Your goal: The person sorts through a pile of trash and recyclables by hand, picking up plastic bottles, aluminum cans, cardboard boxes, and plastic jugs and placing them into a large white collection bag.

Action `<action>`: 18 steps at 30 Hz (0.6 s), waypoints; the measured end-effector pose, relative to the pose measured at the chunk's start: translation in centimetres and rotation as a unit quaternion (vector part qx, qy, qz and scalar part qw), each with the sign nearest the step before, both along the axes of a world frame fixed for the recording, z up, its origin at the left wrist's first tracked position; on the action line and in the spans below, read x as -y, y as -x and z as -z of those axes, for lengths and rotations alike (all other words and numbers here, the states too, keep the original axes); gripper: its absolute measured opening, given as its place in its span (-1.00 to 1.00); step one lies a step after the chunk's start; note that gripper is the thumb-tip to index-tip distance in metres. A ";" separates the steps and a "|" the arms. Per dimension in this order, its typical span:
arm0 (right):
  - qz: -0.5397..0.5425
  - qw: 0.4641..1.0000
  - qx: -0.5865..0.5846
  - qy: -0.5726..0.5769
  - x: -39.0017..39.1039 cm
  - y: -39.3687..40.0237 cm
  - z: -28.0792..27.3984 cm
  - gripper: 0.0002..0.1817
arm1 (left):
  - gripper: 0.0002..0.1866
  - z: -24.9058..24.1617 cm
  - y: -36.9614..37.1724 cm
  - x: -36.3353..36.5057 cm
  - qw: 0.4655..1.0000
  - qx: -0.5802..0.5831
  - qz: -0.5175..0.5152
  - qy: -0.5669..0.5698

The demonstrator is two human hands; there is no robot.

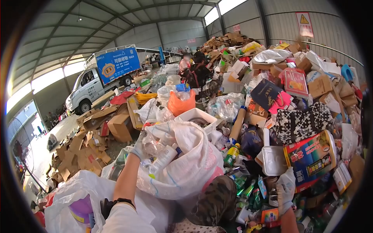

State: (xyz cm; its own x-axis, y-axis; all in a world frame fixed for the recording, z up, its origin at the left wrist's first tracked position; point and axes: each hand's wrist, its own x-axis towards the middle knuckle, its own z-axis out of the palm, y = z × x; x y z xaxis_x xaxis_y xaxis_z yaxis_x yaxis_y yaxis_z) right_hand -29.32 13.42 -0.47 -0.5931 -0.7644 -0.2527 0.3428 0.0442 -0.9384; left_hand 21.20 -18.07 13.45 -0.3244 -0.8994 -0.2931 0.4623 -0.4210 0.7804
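My left hand (137,146), in a pale work glove, is at the left rim of a large white woven sack (184,174). Beside its fingers lie clear plastic packaging (152,146) and a whitish plastic bottle (165,157) in the sack's mouth. Whether those fingers grip the rim or the plastic is hidden. My right hand (285,189), also gloved, reaches low into the pile with its fingers extended. Just above it are a white foam tray (274,160) and a colourful printed box (311,159). I see nothing held in it.
Green bottles (248,190) and a patterned black-and-white bag (303,123) lie in the heap to the right. Flattened cardboard (83,155) spreads to the left. A co-worker (198,73) is farther back, near a blue-sided truck (118,66). A white bin (198,116) stands behind the sack.
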 end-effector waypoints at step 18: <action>-0.095 0.979 -0.165 -0.074 0.0 0.1 0.6 -0.70 | -0.21 2.3 -2.3 0.2 0.972 0.201 0.062 -0.106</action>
State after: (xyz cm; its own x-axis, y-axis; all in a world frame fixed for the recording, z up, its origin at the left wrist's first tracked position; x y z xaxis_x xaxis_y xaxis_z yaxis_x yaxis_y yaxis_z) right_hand -29.45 13.44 -1.08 -0.5115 -0.8386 -0.1875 -0.0058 0.2216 -0.9751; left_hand 23.46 -18.24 11.11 -0.2470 -0.7658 -0.5938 0.0725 -0.6257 0.7767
